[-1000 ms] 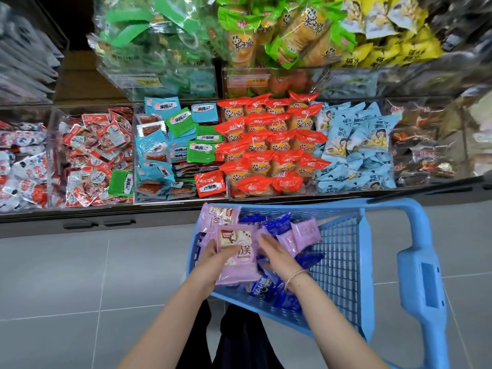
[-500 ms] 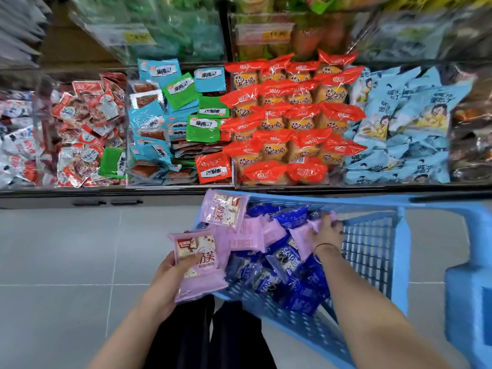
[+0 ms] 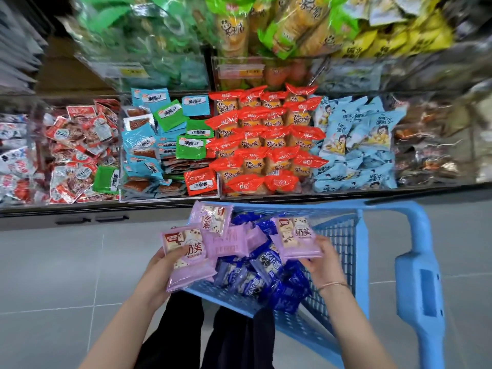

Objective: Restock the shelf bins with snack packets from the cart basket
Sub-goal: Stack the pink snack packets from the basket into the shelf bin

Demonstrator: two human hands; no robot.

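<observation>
**Both hands loaded with lilac packets above the basket**

The left hand (image 3: 159, 272) is clamped on a lilac packet (image 3: 186, 259) just outside the near-left corner of the cart basket (image 3: 338, 235), thumb across the printed face and fingers hidden under it; the arm runs up from the lower left with the wrist straight, carrying the packet flat, face up; that reads as a hold for stacking more on top or carrying it to a bin. The right hand (image 3: 323, 265) pinches a second lilac packet (image 3: 295, 239) by its near edge, lifted above the heap near the basket's right wall; wrist bent, bracelet showing, forearm coming in from the lower right. More lilac and dark blue packets (image 3: 266, 272) lie loose in the basket, one lilac one leaning on the far-left rim. The shelf bins (image 3: 170, 145) stand well apart beyond the basket's far edge, already well filled with other brands; which bin takes the lilac ones, I cannot tell.
</observation>
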